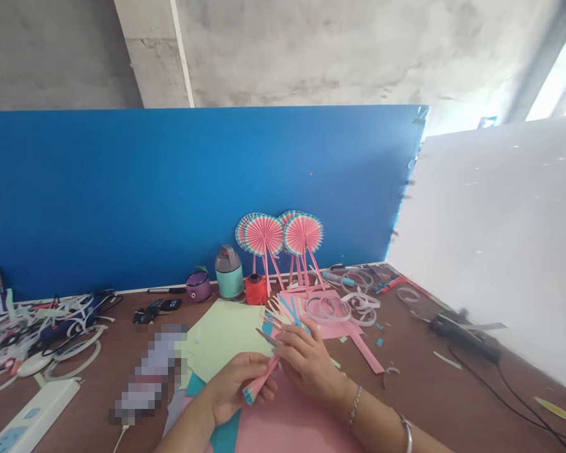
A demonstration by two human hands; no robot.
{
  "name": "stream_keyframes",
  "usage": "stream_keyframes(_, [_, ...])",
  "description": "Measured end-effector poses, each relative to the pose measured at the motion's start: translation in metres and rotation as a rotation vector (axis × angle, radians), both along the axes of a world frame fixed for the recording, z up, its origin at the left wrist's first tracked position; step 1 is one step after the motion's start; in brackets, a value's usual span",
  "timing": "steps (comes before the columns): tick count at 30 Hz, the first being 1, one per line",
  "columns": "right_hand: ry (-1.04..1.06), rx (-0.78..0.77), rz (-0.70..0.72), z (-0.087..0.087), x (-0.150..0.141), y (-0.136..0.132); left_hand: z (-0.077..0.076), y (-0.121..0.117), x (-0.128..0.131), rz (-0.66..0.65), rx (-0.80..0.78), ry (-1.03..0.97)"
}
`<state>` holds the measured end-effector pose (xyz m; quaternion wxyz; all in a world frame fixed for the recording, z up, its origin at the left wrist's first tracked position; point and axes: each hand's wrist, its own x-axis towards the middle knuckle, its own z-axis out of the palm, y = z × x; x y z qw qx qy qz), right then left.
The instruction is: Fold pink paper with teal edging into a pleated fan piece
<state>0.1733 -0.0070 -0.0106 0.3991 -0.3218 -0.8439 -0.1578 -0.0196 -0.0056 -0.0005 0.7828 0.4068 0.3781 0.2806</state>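
Note:
My left hand [243, 384] is closed around a narrow pleated pink paper [263, 380], whose lower end fans out slightly and shows teal and pale edges. Close against its upper end, my right hand [306, 355] has its fingers bent over a pointed grey blade [266, 337]; the handle is hidden, so I cannot tell its exact kind. Both hands are above pink paper sheets [292, 425]. Pale green sheets [224, 336] and teal paper [226, 434] lie to the left. Cut paper strips [287, 307] are spread just beyond my right hand.
Several round pink paper fans [264, 234] lean on the blue partition [122, 195]. Nearby stand a teal container [229, 277], a red container [255, 290] and a purple pot [198, 287]. Tape rings [361, 308] lie right, tangled white strips [70, 321] and a power strip [38, 415] left.

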Motion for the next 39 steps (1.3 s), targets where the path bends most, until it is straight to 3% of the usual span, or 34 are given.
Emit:
stream_keyframes(9, [-0.066, 0.04, 0.05, -0.002, -0.001, 0.002, -0.001, 0.0, 0.003, 0.018, -0.031, 0.044])
stream_keyframes(24, [0.148, -0.056, -0.155, 0.005, 0.02, 0.022, 0.003, 0.006, -0.008, 0.171, -0.048, -0.032])
stream_keyframes(30, [0.186, -0.109, -0.142, -0.002, 0.023, 0.026, 0.001, 0.008, -0.009, 0.193, -0.054, -0.04])
stream_keyframes(34, [0.239, -0.179, -0.176, -0.009, 0.034, 0.032, 0.002, 0.012, -0.011, 0.318, 0.024, -0.034])
stream_keyframes(39, [0.296, -0.367, -0.287, -0.016, 0.043, 0.038, 0.001, 0.019, -0.014, 0.497, 0.253, 0.055])
